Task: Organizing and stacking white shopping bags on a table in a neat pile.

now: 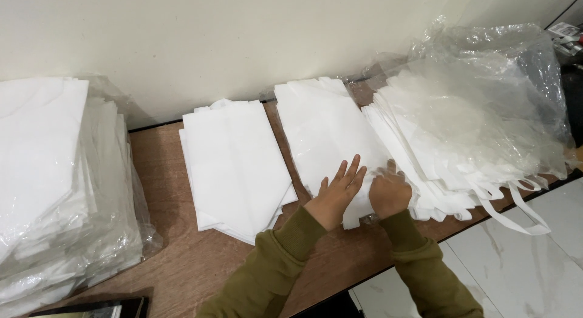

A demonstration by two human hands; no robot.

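Our left hand (pixel 337 190) flat, fingers spread, pressing middle stack of white folded sheets (pixel 328 133) on wooden table (pixel 164 172). Right hand (pixel 389 192) curled at stack's right edge, fingers seemingly pinching sheet edge; grip partly hidden, cannot tell for sure. Plastic-covered pile (pixel 467 123) touching at right. We judge step: smoothing or squaring top sheet. Next needs firm edge hold.

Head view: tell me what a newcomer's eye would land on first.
The two hands, left hand flat and right hand curled, press on a middle stack of white fabric bags on the wooden table. A crumpled clear plastic sheet covers the pile at the right, and a tall plastic-wrapped stack sits at the far left.
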